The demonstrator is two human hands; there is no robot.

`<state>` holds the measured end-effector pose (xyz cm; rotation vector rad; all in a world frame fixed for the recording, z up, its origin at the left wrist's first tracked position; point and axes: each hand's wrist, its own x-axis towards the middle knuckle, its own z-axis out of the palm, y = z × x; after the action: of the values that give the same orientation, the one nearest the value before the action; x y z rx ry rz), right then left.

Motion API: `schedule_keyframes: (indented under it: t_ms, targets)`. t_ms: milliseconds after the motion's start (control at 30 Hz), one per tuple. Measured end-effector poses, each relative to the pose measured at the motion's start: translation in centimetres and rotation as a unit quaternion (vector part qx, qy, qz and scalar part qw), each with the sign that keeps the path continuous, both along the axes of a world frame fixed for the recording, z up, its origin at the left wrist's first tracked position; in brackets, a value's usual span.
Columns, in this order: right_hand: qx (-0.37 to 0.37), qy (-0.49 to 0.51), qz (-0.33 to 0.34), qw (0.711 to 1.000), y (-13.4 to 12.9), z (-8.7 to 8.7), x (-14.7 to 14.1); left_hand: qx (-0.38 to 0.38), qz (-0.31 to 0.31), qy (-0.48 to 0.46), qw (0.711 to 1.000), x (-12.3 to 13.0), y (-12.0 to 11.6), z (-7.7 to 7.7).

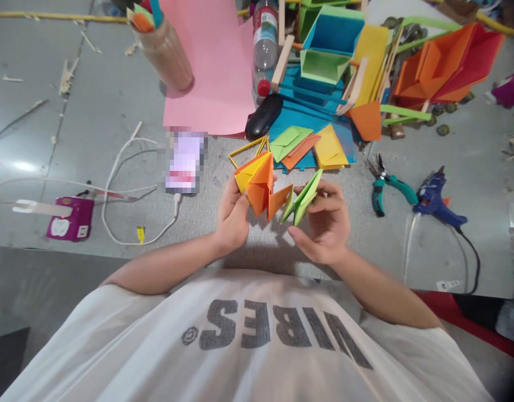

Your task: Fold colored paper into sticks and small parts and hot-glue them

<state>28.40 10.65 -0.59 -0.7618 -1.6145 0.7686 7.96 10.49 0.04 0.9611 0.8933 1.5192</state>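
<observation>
My left hand (234, 218) is closed on a folded paper piece (261, 187) in yellow and orange, the thumb pressed on its near side. An orange flap of that piece reaches to the right and meets the green folded paper (305, 198); whether the two are joined I cannot tell. My right hand (328, 223) supports the green paper with bent fingers behind it, while its thumb sits lower and apart. Just beyond my hands lie flat folded papers: a green one (290, 140), an orange one (301, 152) and a yellow one (331, 148). A yellow stick frame (246, 152) is beside them.
Pliers (380, 181) and a blue glue gun (437, 201) lie at right. A phone (185, 162) with a white cable is at left, near a purple charger box (70, 219). Farther back are a bottle (265, 42), a black case (264, 116), pink paper (215, 67) and coloured paper constructions (332, 33).
</observation>
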Motion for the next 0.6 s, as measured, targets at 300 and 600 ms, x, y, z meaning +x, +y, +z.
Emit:
schedule_keyframes:
  t_ms: [300,600]
  targets:
    - [0.026,-0.024,0.001,0.999,-0.5,-0.3,-0.2,0.075,-0.023,0.001,0.997,0.7,-1.2,-0.3]
    - [0.015,-0.044,0.018,0.999,-0.8,-0.4,-0.4,0.119,-0.048,0.029,0.991,0.6,-1.5,-1.4]
